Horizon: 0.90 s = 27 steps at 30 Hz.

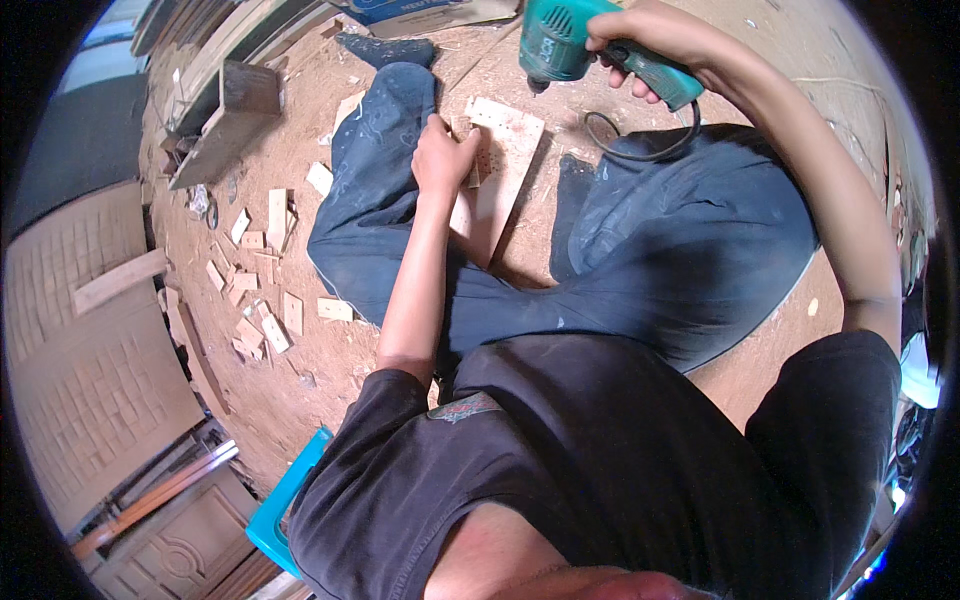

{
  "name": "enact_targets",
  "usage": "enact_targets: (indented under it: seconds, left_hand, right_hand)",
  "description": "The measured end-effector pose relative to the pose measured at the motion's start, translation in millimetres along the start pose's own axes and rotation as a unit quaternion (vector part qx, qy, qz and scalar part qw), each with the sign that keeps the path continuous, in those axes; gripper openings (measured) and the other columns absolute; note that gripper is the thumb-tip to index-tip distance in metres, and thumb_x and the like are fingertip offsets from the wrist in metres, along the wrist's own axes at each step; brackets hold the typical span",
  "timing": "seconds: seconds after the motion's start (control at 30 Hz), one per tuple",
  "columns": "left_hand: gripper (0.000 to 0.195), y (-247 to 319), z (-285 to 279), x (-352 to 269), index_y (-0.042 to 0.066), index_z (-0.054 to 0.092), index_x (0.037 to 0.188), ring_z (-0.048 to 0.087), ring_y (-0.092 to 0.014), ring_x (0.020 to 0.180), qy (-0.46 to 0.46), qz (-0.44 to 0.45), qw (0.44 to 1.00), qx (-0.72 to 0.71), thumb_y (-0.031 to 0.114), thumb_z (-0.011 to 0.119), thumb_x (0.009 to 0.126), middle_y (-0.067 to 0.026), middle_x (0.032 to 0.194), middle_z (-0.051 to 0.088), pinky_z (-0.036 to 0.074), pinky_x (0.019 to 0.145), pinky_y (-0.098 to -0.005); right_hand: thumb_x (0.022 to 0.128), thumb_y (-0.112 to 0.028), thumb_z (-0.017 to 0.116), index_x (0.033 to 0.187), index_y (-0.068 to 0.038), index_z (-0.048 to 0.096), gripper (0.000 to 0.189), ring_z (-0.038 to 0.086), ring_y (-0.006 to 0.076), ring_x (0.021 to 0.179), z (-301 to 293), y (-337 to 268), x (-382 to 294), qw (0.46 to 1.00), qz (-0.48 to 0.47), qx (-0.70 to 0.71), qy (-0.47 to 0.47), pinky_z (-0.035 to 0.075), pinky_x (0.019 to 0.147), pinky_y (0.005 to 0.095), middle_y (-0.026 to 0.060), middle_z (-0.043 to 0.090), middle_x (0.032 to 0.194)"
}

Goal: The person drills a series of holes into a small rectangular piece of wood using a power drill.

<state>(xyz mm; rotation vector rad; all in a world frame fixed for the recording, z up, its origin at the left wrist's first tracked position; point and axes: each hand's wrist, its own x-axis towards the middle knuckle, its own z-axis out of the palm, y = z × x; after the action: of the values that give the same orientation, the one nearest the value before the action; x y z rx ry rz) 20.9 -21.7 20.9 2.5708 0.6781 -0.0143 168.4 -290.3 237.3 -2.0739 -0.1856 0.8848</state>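
Note:
My right hand [651,41] grips the handle of a green corded electric drill [556,46]. The drill hangs above the floor, its chuck pointing down and apart from the wood. My left hand [441,159] is closed over a small wooden block [482,166], partly hidden by the fingers. That block rests on a flat pale wooden board [516,142] lying between my legs. Several small dark holes mark the board's far end. Whether a bit sits in the chuck is hard to make out.
Several small drilled wood pieces [274,330] lie scattered on the dusty floor to the left. Beyond them stands a wooden box-like frame [225,124]. Carved wooden panels [97,360] line the left side. A turquoise plastic stool [274,517] is beside me. The drill's black cord [645,157] loops near my right knee.

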Motion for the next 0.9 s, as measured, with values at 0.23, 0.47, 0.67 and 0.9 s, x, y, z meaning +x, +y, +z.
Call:
enact_targets:
  seconds: [0.23,0.47,0.67,0.9]
  left_hand:
    - [0.077,-32,30,-3,-0.008,0.057,0.134,0.061,-0.047,0.120,-0.033,0.003,0.998,-0.057,0.050,0.072,0.086,-0.0333,0.130,0.062,0.049,0.102,-0.0525]
    - [0.076,-21,22,-13,-0.015,0.042,0.145,0.044,-0.050,0.141,0.053,0.099,0.984,-0.141,0.025,0.071,0.088,-0.0403,0.148,0.044,0.035,0.120,-0.0485]
    - [0.083,-34,61,-37,-0.015,0.034,0.148,0.032,-0.051,0.147,0.057,0.240,0.957,0.154,0.033,0.070,0.092,-0.0375,0.152,0.038,0.027,0.121,-0.0614]
    - [0.076,-24,62,-36,-0.007,0.040,0.150,0.044,-0.049,0.135,0.058,0.249,0.962,0.094,0.030,0.072,0.092,-0.0314,0.151,0.043,0.038,0.111,-0.0594]
  right_hand:
    - [0.082,-0.029,0.075,0.087,-0.002,0.077,0.028,0.062,0.0165,0.073,-2,-11,-18,0.998,0.000,-0.058,-0.001,0.050,0.067,0.0319,0.0061,0.070,0.081]
    - [0.081,-0.032,0.076,0.091,-0.001,0.077,0.033,0.060,0.0166,0.079,-5,-7,-11,0.999,-0.011,-0.051,-0.004,0.048,0.072,0.0315,0.0067,0.070,0.087]
    - [0.081,-0.031,0.076,0.084,-0.001,0.076,0.031,0.058,0.0161,0.070,-3,-13,-13,0.997,-0.003,-0.077,-0.014,0.046,0.064,0.0323,0.0046,0.068,0.077]
    - [0.082,-0.030,0.077,0.086,0.001,0.077,0.031,0.060,0.0165,0.065,-1,0,-3,0.999,0.002,-0.048,0.002,0.047,0.059,0.0325,0.0063,0.069,0.076]
